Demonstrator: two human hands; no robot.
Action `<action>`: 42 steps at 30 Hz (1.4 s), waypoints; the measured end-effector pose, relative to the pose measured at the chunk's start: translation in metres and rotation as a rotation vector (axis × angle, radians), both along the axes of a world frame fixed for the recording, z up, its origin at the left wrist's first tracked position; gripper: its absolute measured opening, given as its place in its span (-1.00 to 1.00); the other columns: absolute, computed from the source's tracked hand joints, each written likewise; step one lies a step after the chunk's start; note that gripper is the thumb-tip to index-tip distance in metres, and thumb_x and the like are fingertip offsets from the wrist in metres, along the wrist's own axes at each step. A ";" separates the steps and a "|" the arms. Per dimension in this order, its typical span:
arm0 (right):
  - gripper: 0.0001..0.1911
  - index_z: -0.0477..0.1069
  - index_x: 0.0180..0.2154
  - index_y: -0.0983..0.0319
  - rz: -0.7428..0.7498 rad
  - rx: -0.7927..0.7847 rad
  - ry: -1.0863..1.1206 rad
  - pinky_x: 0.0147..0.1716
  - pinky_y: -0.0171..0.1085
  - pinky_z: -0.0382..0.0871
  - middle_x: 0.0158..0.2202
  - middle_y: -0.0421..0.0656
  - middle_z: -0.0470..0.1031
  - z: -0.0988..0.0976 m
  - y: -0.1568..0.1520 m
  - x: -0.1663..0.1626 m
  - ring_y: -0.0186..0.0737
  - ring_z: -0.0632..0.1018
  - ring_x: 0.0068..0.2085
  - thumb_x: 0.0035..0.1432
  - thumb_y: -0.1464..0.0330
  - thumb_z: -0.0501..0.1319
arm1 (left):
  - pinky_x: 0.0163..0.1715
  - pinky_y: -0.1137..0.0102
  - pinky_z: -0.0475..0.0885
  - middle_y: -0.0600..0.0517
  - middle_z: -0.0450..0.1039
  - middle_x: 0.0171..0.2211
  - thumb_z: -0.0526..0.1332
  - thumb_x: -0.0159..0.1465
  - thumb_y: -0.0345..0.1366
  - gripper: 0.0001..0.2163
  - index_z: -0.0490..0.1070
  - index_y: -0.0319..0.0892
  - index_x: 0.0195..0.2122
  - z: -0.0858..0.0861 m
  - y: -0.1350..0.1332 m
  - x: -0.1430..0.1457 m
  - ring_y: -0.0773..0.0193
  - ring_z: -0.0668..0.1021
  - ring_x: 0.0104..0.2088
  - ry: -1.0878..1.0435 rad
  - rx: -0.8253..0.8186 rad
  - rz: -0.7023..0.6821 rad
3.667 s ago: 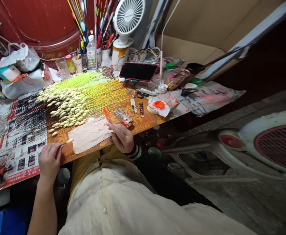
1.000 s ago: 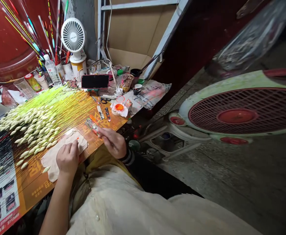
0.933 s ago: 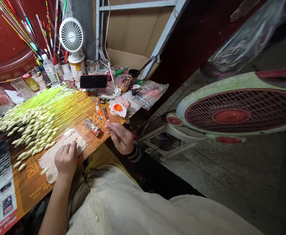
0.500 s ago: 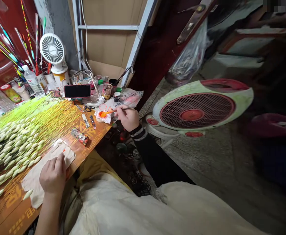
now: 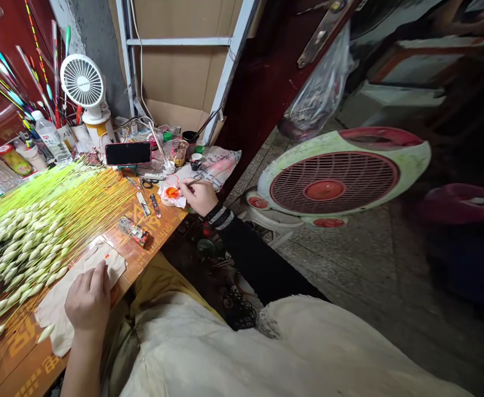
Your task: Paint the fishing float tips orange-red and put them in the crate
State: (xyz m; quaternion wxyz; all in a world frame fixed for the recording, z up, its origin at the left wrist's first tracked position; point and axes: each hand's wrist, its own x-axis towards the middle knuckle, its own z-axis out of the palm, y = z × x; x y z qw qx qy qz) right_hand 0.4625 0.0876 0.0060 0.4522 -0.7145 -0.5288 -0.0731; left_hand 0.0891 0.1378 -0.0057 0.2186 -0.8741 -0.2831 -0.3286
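My right hand [image 5: 200, 196] is stretched out to the table's right end, fingers pinched on a thin brush [image 5: 192, 182] whose tip meets a small dish of orange paint [image 5: 172, 192] on white paper. My left hand [image 5: 88, 298] rests curled on a beige cloth [image 5: 59, 317] at the near table edge, pinching a thin float stem with an orange mark [image 5: 106, 256]. Many white fishing floats [image 5: 22, 242] with yellow-green stems fan across the table to its left.
A black phone [image 5: 128, 153] stands propped behind the paint. A white desk fan [image 5: 82, 82], a water bottle [image 5: 51, 138] and cups of coloured rods line the back. A small patterned packet [image 5: 133, 230] lies mid-table. A large red-and-green floor fan [image 5: 333, 179] leans at the right.
My right hand left the cloth area, reached right and now dips the brush in the orange paint. My head turned right. The left hand stayed on the cloth.
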 end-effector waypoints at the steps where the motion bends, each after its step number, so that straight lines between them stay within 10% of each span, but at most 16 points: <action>1: -0.63 0.52 -0.36 0.25 -0.006 0.011 -0.013 -0.35 -0.31 0.30 -0.48 -0.13 0.53 0.000 0.000 0.000 -0.27 0.51 -0.43 0.32 0.19 0.07 | -0.34 0.39 0.29 0.00 0.52 -0.41 0.28 0.27 -0.34 -0.81 0.47 -0.25 -0.10 0.000 0.000 0.000 0.25 0.49 -0.38 0.002 -0.002 0.000; 42: -0.74 0.52 -0.30 0.23 -0.003 0.067 0.223 -0.46 -0.31 0.40 -0.46 -0.15 0.58 0.006 -0.038 -0.007 -0.28 0.53 -0.49 0.24 0.22 0.14 | -0.33 0.40 0.31 -0.01 0.55 -0.38 0.23 0.30 -0.31 -0.80 0.46 -0.19 -0.07 -0.006 0.002 -0.003 0.26 0.52 -0.35 0.010 -0.051 0.030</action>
